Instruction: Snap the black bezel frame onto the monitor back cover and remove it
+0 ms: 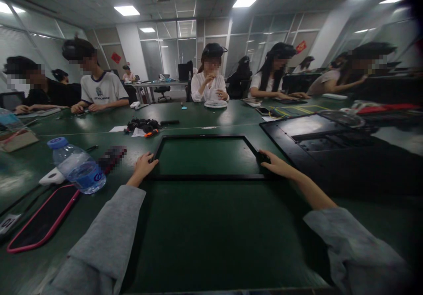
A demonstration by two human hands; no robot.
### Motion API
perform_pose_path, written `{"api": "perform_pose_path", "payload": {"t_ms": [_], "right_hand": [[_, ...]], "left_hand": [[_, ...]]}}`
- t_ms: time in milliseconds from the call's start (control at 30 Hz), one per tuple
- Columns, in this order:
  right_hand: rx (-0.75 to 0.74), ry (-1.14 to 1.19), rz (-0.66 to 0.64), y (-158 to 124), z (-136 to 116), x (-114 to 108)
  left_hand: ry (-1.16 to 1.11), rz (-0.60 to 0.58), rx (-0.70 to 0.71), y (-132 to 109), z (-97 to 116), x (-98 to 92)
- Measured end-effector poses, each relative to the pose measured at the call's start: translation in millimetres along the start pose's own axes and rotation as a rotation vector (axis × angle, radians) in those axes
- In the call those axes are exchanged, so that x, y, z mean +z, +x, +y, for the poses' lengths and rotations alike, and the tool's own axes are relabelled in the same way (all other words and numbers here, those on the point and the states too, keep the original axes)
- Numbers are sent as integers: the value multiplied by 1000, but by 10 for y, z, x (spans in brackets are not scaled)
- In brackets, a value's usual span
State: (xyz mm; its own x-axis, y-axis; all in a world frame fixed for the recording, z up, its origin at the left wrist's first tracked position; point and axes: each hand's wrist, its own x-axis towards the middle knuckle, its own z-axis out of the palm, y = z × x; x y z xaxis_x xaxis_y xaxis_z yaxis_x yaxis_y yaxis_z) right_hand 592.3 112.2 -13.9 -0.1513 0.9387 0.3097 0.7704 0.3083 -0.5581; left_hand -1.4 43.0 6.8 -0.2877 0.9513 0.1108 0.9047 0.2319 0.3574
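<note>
A thin black rectangular frame (211,177), hollow in the middle, is in front of me over the green table (224,233). My left hand (144,166) grips its left side, fingers on the outer edge and thumb over the bar. On the opposite side my right hand (274,164) is closed round the right bar, its thumb toward the inside. Through the opening the green tabletop shows. Whether the frame's far edge touches the table I cannot tell.
Left lie a water bottle (79,167), a pink-edged phone (42,220) and cables. A large black panel (330,141) lies right. Farther off are a pile of black parts (142,127) and a white round grid-like piece (216,104). Several people sit around the table.
</note>
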Motion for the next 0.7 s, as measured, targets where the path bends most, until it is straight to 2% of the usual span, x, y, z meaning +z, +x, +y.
{"api": "perform_pose_path", "payload": {"t_ms": [100,333,433,533,700], "right_hand": [[-33,-57,-30,-19,2,-30],[110,-301,190,48,6,79],[141,-384,167,46,34,104],[135,-392,145,25,31,121],[73,-333,203,4,-91,128]], "left_hand": [[-9,-8,-2,-25,30,-33],[-13,7,40,-98,94,-45],[-23,27,66,-112,92,-43],[-14,59,92,-131,96,-42],[26,148,127,-220,165,-75]]}}
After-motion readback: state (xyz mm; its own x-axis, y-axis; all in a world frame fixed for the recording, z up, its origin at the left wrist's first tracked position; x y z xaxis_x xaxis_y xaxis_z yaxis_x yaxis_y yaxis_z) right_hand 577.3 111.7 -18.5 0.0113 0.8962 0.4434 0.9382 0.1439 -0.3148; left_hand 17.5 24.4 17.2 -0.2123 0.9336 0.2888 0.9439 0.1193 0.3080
